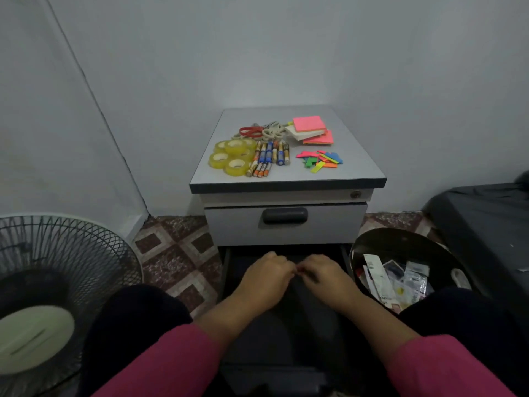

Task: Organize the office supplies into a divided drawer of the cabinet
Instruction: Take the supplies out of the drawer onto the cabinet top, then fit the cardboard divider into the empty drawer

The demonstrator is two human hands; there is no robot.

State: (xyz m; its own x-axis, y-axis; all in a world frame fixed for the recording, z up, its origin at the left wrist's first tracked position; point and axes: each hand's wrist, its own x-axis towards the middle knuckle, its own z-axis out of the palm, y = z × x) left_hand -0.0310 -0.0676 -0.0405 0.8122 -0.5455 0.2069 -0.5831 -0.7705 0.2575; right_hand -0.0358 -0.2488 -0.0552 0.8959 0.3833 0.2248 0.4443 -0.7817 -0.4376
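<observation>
So I'm parked on the floor in front of the little cabinet (286,179) with the bottom drawer (286,282) pulled out toward me, and both hands are down inside it. My left hand (264,277) and right hand (326,275) are knuckles-up, fingers curled in, fingertips nearly meeting in the middle. I honestly can't tell whether I've got anything pinched between them or I'm just fiddling with a divider; it's too dark in there to make out the compartments at all.

All the supplies are sitting on the cabinet top, up and away from my hands, past the closed upper drawer (286,223). Tape rolls (232,157) on the left, batteries (267,159) just beside them with their long axes running roughly front to back, scissors (257,131) behind those, sticky note pads (312,130) at back right, and the loose colored tabs (320,161) front right.

My guess for the next grab: left hand goes for tape or batteries since they're on its side, right hand takes the tabs or pads. Either way it's a reach up and forward, then back down into the drawer.

Trash bin (400,270) on my right, fan (57,282) on my left.
</observation>
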